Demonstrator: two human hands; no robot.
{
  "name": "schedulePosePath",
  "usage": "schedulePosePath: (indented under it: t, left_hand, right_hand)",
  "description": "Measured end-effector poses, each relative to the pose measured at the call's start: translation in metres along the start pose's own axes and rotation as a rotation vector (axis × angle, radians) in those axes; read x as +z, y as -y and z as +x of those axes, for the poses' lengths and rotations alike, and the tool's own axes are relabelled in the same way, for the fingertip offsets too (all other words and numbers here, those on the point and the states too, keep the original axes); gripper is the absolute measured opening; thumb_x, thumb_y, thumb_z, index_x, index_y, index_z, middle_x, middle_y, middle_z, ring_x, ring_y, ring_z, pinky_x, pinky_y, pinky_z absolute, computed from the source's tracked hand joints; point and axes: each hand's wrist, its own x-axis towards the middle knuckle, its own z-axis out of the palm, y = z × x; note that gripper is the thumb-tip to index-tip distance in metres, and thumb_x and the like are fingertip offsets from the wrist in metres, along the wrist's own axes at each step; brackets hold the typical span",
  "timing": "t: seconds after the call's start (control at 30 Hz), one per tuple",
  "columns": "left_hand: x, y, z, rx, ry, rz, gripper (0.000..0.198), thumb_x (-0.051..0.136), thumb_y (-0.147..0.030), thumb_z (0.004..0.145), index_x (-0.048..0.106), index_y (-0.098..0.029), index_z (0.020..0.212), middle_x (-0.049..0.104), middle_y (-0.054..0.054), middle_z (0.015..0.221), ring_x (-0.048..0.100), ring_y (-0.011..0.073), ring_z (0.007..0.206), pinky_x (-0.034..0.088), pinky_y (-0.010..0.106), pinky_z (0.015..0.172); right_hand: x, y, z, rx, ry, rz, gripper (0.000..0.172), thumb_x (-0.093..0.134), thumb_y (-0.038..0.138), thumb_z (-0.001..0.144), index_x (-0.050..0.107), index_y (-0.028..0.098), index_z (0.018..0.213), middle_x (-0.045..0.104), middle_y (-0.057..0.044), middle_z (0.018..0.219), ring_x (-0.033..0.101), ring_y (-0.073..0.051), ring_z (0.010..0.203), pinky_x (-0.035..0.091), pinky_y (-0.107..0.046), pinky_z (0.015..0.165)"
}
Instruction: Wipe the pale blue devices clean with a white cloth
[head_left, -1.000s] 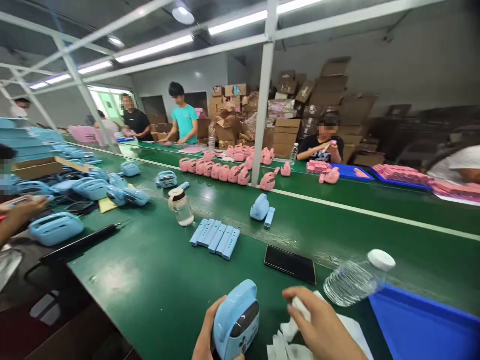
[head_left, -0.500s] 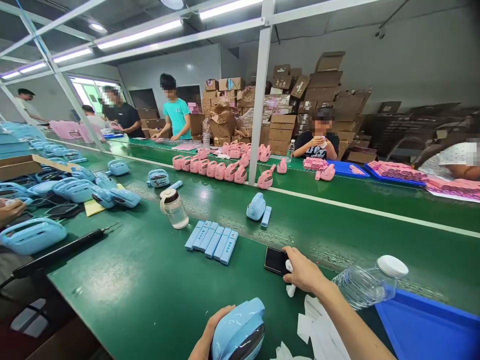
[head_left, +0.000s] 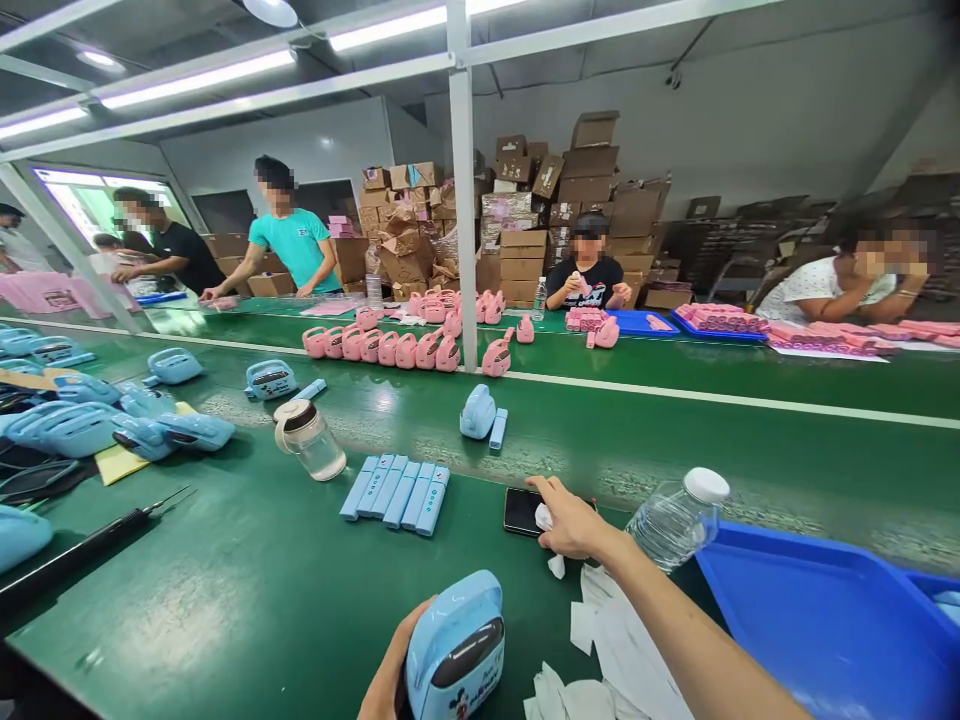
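At the bottom centre, my left hand (head_left: 388, 665) grips a light-blue plastic device (head_left: 454, 640) with a carry handle, a dark window and a cartoon mouse print. The device stands tilted, its printed front partly turned to me. My right hand (head_left: 574, 522) is closed on a crumpled white tissue (head_left: 544, 516) over the black phone (head_left: 519, 512), its fingertips partly hidden. More white tissue pieces (head_left: 611, 620) lie below my right forearm. A row of several slim blue bars (head_left: 395, 492) lies left of the phone. Behind them stands another blue device (head_left: 478, 412) with a bar (head_left: 499, 428) beside it.
A clear jug (head_left: 311, 440) and a screwdriver-like black tool (head_left: 82, 560) lie to the left, near piled blue devices (head_left: 142, 420). At right are a white-capped bottle (head_left: 679, 520) and a blue tray (head_left: 817, 600). Across the green bench, several people sit or stand by pink devices (head_left: 386, 348).
The view has swung to the right, showing more of the blue tray. The device in my left hand now shows more of its printed front. My right hand stays by the phone with the tissue.
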Motion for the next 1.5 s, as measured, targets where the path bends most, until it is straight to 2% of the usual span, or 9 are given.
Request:
schedulePosePath:
  t: [0.17,0.23,0.33,0.4,0.5,0.7,0.8,0.93,1.5]
  left_hand:
    - [0.006,-0.026,0.018,-0.014,0.161,0.041,0.103,0.081,-0.078,0.065,0.045,-0.030,0.149,0.052,0.014,0.153,0.051,0.0441,0.140,0.048,0.051,0.116]
    - [0.002,-0.024,0.019,0.016,0.155,0.081,0.103,0.080,-0.079,0.066,0.045,-0.029,0.149,0.048,0.015,0.156,0.049,0.0440,0.142,0.046,0.050,0.117]
    - [-0.003,-0.017,0.014,-0.037,0.151,0.069,0.105,0.081,-0.078,0.064,0.044,-0.029,0.150,0.056,0.016,0.147,0.060,0.0415,0.128,0.054,0.047,0.107]
    - [0.000,-0.017,0.012,-0.038,0.143,0.091,0.101,0.084,-0.072,0.065,0.044,-0.030,0.148,0.061,0.014,0.139,0.065,0.0380,0.119,0.056,0.043,0.102]
    - [0.018,-0.024,0.019,0.054,0.161,0.133,0.089,0.085,-0.057,0.067,0.048,-0.027,0.142,0.066,0.011,0.133,0.064,0.0357,0.119,0.054,0.041,0.103]
    - [0.045,-0.026,0.031,0.038,0.219,0.142,0.088,0.081,-0.037,0.066,0.043,-0.023,0.144,0.061,0.012,0.139,0.061,0.0343,0.125,0.049,0.040,0.108]
    - [0.041,-0.023,0.027,-0.020,0.233,0.083,0.095,0.082,-0.046,0.071,0.032,-0.025,0.149,0.064,0.012,0.137,0.062,0.0345,0.124,0.053,0.038,0.102]
    - [0.036,-0.025,0.025,-0.052,0.212,0.059,0.101,0.086,-0.063,0.067,0.038,-0.027,0.148,0.056,0.013,0.148,0.063,0.0354,0.124,0.055,0.035,0.098]
    - [0.036,-0.017,0.029,-0.167,0.141,-0.015,0.105,0.091,-0.068,0.055,0.047,-0.027,0.142,0.052,0.014,0.152,0.057,0.0376,0.132,0.051,0.038,0.106]
  right_hand:
    - [-0.008,0.012,-0.028,-0.030,-0.084,0.176,0.078,0.077,0.014,0.085,0.040,0.019,0.153,0.049,-0.015,0.151,0.058,-0.031,0.126,0.048,-0.051,0.110]
    - [-0.008,0.022,-0.056,-0.058,-0.135,0.267,0.062,0.070,0.016,0.089,0.048,0.020,0.146,0.053,-0.011,0.149,0.055,-0.027,0.131,0.042,-0.041,0.114]
    - [-0.001,0.031,-0.106,-0.045,-0.095,0.400,0.026,0.057,0.034,0.098,0.064,0.028,0.122,0.072,0.002,0.108,0.068,-0.019,0.096,0.052,-0.028,0.083]
    - [0.008,0.030,-0.131,0.029,-0.069,0.492,0.028,0.054,0.049,0.098,0.068,0.030,0.113,0.073,0.004,0.090,0.065,-0.019,0.076,0.049,-0.029,0.067]
    - [0.026,0.022,-0.147,0.175,-0.177,0.645,0.042,0.056,0.063,0.093,0.070,0.029,0.113,0.076,0.000,0.108,0.067,-0.022,0.082,0.048,-0.031,0.070]
    - [0.057,0.011,-0.148,0.219,-0.237,0.895,0.064,0.048,0.075,0.093,0.056,0.026,0.133,0.070,-0.005,0.118,0.068,-0.025,0.096,0.051,-0.035,0.078]
    - [0.058,0.010,-0.146,0.190,-0.150,0.743,0.055,0.046,0.069,0.096,0.060,0.026,0.126,0.072,-0.004,0.113,0.067,-0.025,0.089,0.050,-0.038,0.081]
    - [0.052,0.010,-0.138,0.129,-0.155,0.497,0.042,0.042,0.052,0.100,0.059,0.025,0.128,0.067,-0.007,0.132,0.063,-0.027,0.118,0.049,-0.042,0.100]
    - [0.061,0.014,-0.116,0.124,-0.214,0.262,0.060,0.038,0.030,0.100,0.039,0.010,0.156,0.032,-0.020,0.168,0.034,-0.029,0.155,0.032,-0.050,0.128]
